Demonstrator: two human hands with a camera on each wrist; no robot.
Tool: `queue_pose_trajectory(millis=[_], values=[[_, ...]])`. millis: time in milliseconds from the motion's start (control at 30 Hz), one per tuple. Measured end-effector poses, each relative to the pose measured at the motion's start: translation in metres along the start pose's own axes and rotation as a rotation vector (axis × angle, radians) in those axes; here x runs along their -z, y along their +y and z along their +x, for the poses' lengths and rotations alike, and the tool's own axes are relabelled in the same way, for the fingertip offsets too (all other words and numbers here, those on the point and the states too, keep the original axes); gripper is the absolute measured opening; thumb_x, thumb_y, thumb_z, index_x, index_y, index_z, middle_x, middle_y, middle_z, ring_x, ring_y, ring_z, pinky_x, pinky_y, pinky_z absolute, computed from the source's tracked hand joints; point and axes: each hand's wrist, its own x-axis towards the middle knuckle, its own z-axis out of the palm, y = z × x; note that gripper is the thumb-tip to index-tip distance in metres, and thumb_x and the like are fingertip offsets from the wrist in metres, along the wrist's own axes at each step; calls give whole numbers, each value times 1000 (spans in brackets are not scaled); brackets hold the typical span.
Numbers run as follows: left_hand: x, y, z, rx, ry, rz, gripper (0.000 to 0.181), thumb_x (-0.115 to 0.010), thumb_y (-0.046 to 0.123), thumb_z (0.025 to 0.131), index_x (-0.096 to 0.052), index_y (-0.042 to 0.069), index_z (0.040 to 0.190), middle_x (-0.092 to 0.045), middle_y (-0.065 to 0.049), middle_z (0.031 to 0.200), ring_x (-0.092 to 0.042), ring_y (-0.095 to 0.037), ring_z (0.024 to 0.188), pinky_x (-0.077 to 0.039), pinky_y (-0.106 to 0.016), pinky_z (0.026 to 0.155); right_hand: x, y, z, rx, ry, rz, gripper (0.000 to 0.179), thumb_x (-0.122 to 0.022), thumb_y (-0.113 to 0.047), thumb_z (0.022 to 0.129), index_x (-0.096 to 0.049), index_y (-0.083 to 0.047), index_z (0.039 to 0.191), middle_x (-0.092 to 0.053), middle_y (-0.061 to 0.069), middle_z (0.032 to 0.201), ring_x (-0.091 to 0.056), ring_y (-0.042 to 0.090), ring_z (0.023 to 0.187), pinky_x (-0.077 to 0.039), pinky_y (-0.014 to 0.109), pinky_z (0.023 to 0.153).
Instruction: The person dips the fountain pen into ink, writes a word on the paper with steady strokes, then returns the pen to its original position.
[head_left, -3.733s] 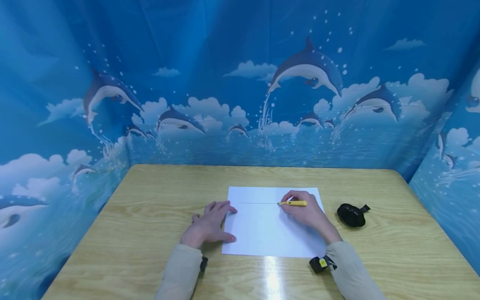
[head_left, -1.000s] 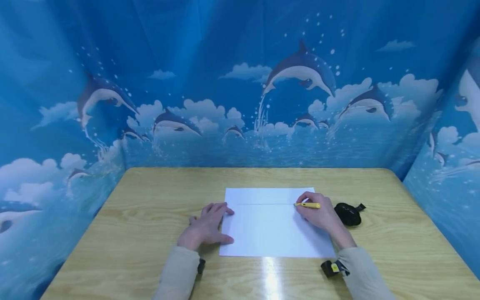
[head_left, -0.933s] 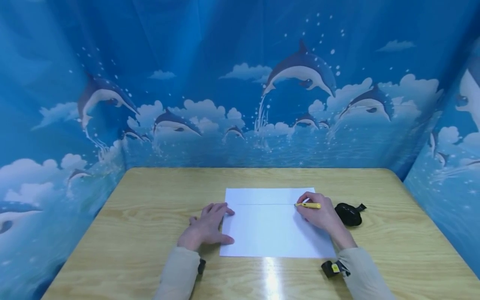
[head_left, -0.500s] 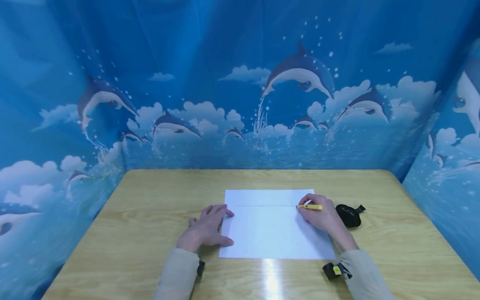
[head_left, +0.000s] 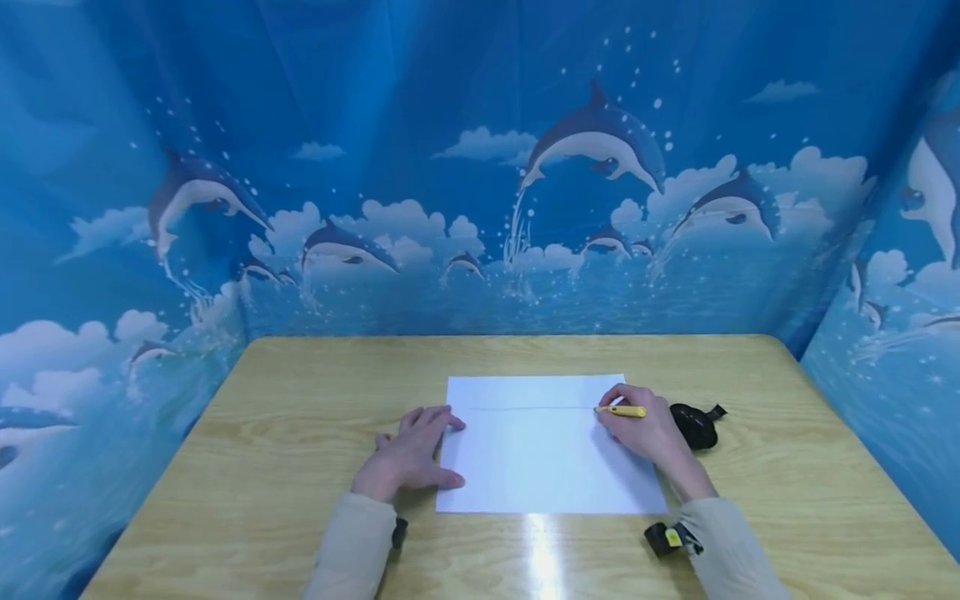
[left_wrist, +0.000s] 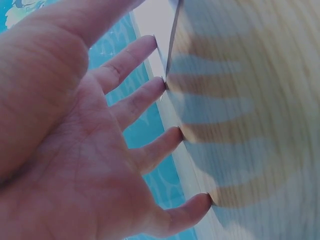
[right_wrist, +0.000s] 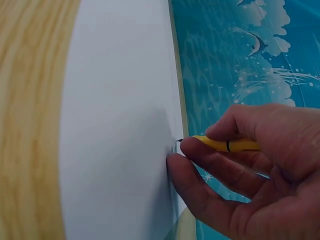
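Observation:
A sheet of white paper [head_left: 532,467] lies on the table, with a thin dark line [head_left: 525,408] running across its upper part. My right hand [head_left: 641,425] pinches a yellow pen [head_left: 630,411] between thumb and fingers. The pen's dark tip meets the paper at the line's right end. In the right wrist view, the yellow pen [right_wrist: 215,143] shows its nib at the sheet, and the curled lower fingers rest near the surface. My left hand [head_left: 411,454] is spread over the sheet's left edge. In the left wrist view, several fingertips of the left hand [left_wrist: 90,150] press down on the table.
A shiny black rounded object [head_left: 692,427] with a short tab sits just right of my right wrist. Dark wrist cameras hang below both sleeves. A blue curtain [head_left: 450,167] printed with dolphins stands behind the wooden table [head_left: 300,400] and along both sides.
My right hand has moved right with the pen, and the line on the paper has grown longer that way. My left hand has stayed at the sheet's left edge. The head view has shifted slightly.

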Motion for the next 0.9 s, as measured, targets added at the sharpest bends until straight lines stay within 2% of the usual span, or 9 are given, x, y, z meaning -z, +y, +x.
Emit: queue_pose_trajectory(millis=[267, 433, 667, 900], values=[[0, -2, 0, -13, 6, 1, 69, -88, 39, 78, -56, 26, 138, -33, -7, 167, -20, -44, 155, -18, -89, 106, 1, 1, -2, -18, 2, -1, 16, -70, -21, 94, -68, -10, 105, -67, 12, 98, -61, 18, 70, -45, 28, 65], [1, -1, -1, -13, 8, -4, 69, -88, 38, 78, -56, 26, 138, -33, -7, 166, -20, -44, 155, -18, -88, 107, 1, 1, -2, -24, 21, -4, 16, -69, -21, 95, -68, -9, 106, -66, 15, 104, -61, 17, 70, -47, 28, 63], [1, -1, 0, -8, 10, -5, 68, -89, 39, 78, -57, 26, 137, -34, -7, 166, -19, -43, 155, -18, -88, 107, 1, 3, -2, -41, 46, 9, 15, -70, -17, 94, -68, -7, 105, -68, 9, 81, -60, 17, 61, -48, 29, 55], [2, -1, -1, -14, 7, 2, 69, -88, 39, 78, -56, 26, 138, -33, -7, 167, -20, -44, 155, -18, -89, 106, 3, 3, -1, -46, 53, -3, 15, -70, -17, 93, -68, -7, 104, -68, 7, 77, -59, 17, 61, -46, 29, 55]])
